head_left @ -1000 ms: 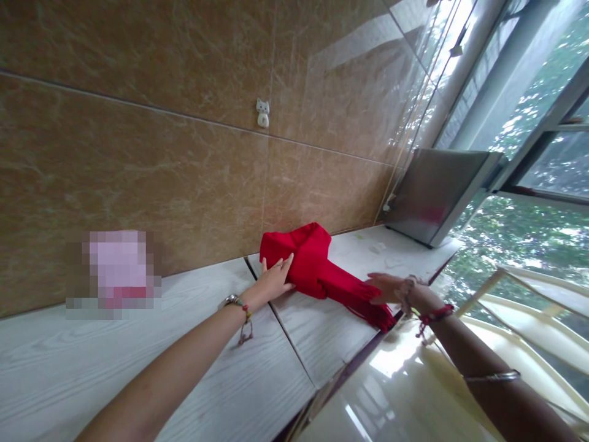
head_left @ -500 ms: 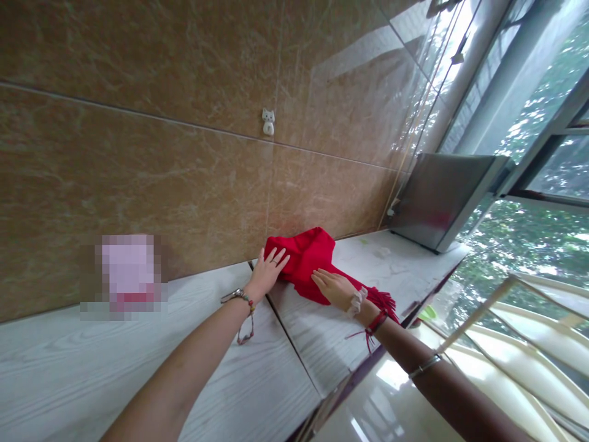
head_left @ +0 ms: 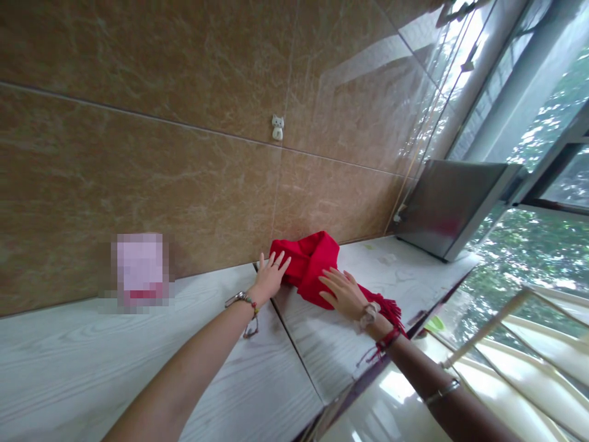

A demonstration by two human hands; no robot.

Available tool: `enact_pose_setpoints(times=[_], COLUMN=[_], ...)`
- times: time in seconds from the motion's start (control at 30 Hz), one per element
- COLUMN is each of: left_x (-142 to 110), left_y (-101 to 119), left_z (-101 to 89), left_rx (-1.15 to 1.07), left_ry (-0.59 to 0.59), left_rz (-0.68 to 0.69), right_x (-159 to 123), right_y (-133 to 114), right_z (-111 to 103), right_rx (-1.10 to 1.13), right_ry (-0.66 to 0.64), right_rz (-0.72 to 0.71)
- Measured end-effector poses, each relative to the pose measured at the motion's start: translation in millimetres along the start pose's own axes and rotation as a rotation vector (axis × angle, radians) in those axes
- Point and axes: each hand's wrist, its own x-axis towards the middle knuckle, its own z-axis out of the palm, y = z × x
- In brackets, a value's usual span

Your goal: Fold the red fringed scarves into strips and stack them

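Note:
A red scarf [head_left: 317,261] with fringed ends lies folded on the pale wood-grain table [head_left: 271,374], close to the wall. My left hand [head_left: 270,276] rests at its left edge with the fingers spread. Over the scarf's right part is my right hand [head_left: 347,296], fingers extended and apart; whether it touches the cloth I cannot tell. The fringe [head_left: 391,312] shows beyond my right wrist, partly hidden by it. Neither hand grips anything.
A blurred-out pink item [head_left: 140,264] stands against the tiled wall at left. A small white cat-shaped hook [head_left: 277,127] is on the wall. A grey box-like appliance [head_left: 453,205] stands at the table's far end. A cream rack [head_left: 519,356] is at right.
My right hand has lifted slightly and its fingers have spread more. My left hand stays by the scarf's left edge. The whole view has shifted a little.

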Motion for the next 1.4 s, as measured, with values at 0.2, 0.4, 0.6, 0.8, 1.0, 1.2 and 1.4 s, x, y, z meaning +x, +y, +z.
enact_pose_setpoints(times=[0.2,0.4,0.6,0.8,1.0,1.2,1.4], left_x=[-8,-19,-55,-149,-283,-345,-335], left_y=[8,2,-10,-69,-172,-214,-205], left_z=[8.2,16.2,7.4,6.0,-11.5,-30.4,-35.6], left_rx=[-0.030,-0.033,-0.075,-0.164,-0.252,-0.207,-0.159], left_ry=[-0.021,-0.022,-0.072,-0.135,-0.071,-0.041,-0.104], left_rz=[0.016,0.018,-0.040,-0.134,-0.334,-0.644,-0.649], right_x=[39,42,41,48,75,89,87], right_y=[3,-2,-17,-104,-245,-331,-339], right_z=[2,13,-1,4,23,37,52], right_rx=[0.005,-0.018,-0.071,0.073,0.379,0.470,0.422], right_ry=[-0.184,-0.258,-0.213,-0.182,-0.328,-0.356,-0.329], right_rz=[0.321,0.354,0.355,0.078,-0.071,-0.126,-0.118])
